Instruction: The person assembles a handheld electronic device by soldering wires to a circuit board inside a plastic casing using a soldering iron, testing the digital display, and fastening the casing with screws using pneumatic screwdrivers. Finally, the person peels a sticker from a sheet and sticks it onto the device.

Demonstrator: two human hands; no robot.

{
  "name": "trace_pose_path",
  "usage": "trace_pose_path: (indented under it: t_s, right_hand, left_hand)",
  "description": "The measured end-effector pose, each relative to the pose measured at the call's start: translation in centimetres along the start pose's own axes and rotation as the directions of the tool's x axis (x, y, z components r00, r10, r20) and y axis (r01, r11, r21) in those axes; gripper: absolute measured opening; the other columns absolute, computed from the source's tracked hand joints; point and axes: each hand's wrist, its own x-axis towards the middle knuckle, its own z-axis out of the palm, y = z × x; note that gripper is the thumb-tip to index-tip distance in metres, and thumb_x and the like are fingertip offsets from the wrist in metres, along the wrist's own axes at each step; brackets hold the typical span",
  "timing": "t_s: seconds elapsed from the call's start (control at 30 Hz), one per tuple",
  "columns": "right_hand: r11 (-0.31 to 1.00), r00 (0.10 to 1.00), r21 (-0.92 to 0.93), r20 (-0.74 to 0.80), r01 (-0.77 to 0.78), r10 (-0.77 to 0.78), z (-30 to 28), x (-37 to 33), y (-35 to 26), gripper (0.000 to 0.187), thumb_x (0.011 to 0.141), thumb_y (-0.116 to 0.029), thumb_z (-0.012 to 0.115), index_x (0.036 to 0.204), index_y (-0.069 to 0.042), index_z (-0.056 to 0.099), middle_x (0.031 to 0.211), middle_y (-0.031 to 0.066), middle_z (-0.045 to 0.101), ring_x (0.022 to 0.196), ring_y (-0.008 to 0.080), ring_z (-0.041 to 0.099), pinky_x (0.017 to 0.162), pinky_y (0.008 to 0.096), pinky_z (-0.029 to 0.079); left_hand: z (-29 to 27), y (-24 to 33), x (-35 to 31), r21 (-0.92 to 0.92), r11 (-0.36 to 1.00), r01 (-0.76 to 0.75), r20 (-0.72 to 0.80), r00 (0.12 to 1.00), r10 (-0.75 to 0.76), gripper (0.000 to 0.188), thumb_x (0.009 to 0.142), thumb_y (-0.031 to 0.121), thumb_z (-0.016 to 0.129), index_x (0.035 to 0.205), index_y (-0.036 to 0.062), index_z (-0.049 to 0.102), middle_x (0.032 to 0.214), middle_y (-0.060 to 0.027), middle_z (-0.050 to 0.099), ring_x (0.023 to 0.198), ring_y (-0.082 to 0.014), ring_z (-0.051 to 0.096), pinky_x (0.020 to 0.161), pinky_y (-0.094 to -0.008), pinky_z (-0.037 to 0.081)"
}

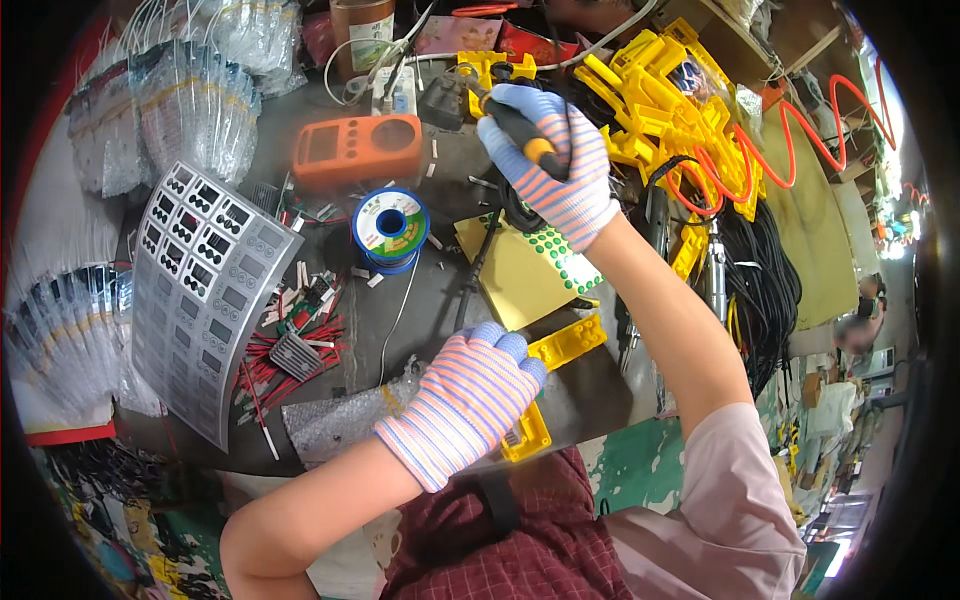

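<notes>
My right hand [556,165], in a striped knit glove, is closed around the black-and-yellow handle of what looks like a soldering iron [518,128]. Its front end points up and left, toward a small yellow stand [497,68]; the tip cannot be made out. Nearer to me, my gloved left hand [468,400] is closed on a yellow plastic housing [568,342]. Yellow plastic shows on both sides of the fingers, and whether it is one piece I cannot tell. Beyond that hand lies a yellowish sheet [515,280] with green round stickers.
A blue-rimmed solder wire spool [390,230] and an orange multimeter [357,148] stand left of centre. Red wires [295,345] lie beside a grey label sheet [205,300]. Bagged parts [190,100] fill the left. Yellow housings [665,100], a red coiled hose [790,150] and black cables [755,290] crowd the right.
</notes>
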Motion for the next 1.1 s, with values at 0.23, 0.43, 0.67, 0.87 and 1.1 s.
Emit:
trace_pose_path:
  t_s: [0.23,0.43,0.67,0.87,1.1]
  right_hand:
    - [0.453,0.864,-0.807,0.484,0.378,0.141,1.2,1.0,-2.5,0.059,0.074,-0.010,0.074,0.130,-0.015,0.058,0.114,0.0127,0.063,0.107,0.0337,0.061,0.091,0.0452,0.049]
    - [0.663,0.968,-0.726,0.250,0.182,0.009,-3.5,-1.5,-5.2,0.050,0.084,-0.010,0.068,0.132,-0.011,0.057,0.117,0.0143,0.066,0.108,0.0354,0.062,0.093,0.0437,0.050]
    - [0.968,0.677,-0.197,0.734,0.154,0.042,-6.5,-12.1,-17.2,0.034,0.083,-0.026,0.071,0.112,-0.008,0.067,0.099,0.0096,0.068,0.083,0.0299,0.067,0.071,0.0402,0.055]
    - [0.854,0.540,-0.452,0.800,0.258,0.260,-5.1,-16.3,-18.6,0.041,0.087,-0.025,0.061,0.125,-0.009,0.062,0.117,0.0100,0.063,0.097,0.0275,0.065,0.077,0.0399,0.054]
    - [0.924,0.634,-0.382,0.723,0.035,0.275,-6.7,-16.2,-18.4,0.050,0.087,-0.028,0.070,0.132,-0.008,0.058,0.118,0.0156,0.065,0.099,0.0354,0.067,0.084,0.0437,0.057]
  left_hand:
    - [0.4,-0.5,-0.3,0.077,0.997,-0.007,-0.048,0.999,0.011,0.017,0.085,0.027,0.064,0.091,0.0106,0.066,0.089,-0.0091,0.063,0.094,-0.0280,0.062,0.091,-0.0431,0.050]
    - [-2.6,-1.0,-3.8,-0.098,0.985,0.142,-0.375,0.912,-0.168,0.012,0.089,0.016,0.063,0.096,0.0075,0.067,0.090,-0.0122,0.066,0.086,-0.0329,0.063,0.084,-0.0470,0.051]
    - [0.2,-3.7,-6.6,-0.100,0.952,0.290,-0.247,0.919,-0.306,0.017,0.093,0.020,0.062,0.095,0.0043,0.068,0.086,-0.0155,0.066,0.080,-0.0371,0.062,0.076,-0.0458,0.049]
    - [-0.4,-2.4,-5.2,-0.874,0.351,0.336,0.107,0.837,-0.536,0.037,0.097,0.011,0.056,0.131,-0.0026,0.059,0.119,-0.0082,0.064,0.111,-0.0167,0.060,0.097,-0.0308,0.048]
    - [0.9,-0.2,-4.0,-0.470,0.787,0.398,-0.143,0.846,-0.514,0.050,0.084,0.018,0.070,0.129,-0.0011,0.061,0.100,-0.0169,0.067,0.090,-0.0284,0.066,0.083,-0.0373,0.053]
